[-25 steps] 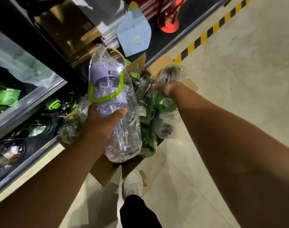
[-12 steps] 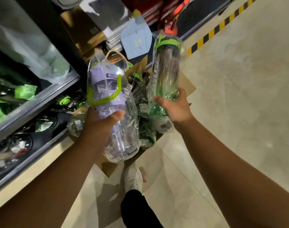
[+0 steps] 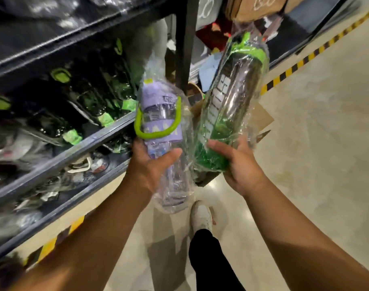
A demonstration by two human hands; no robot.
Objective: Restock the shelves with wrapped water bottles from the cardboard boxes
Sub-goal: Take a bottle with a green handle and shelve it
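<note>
A purple bottle (image 3: pixel 164 131) is being gripped round its middle by the left hand (image 3: pixel 150 164), thumb and fingers curled over the wrap. A green bottle (image 3: pixel 232 101) is being clasped at its base by the right hand (image 3: pixel 238 164). Both are being held cap-up over the box (image 3: pixel 261 120), just beside the shelf (image 3: pixel 74 153), probably so each can be stood there directly.

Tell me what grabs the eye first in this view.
Two plastic-wrapped bottles dominate the centre: the left hand grips a purple bottle with a lime loop handle, the right hand holds a green-capped bottle beside it. To the left, dark shelves hold rows of wrapped green-tagged bottles.
</note>
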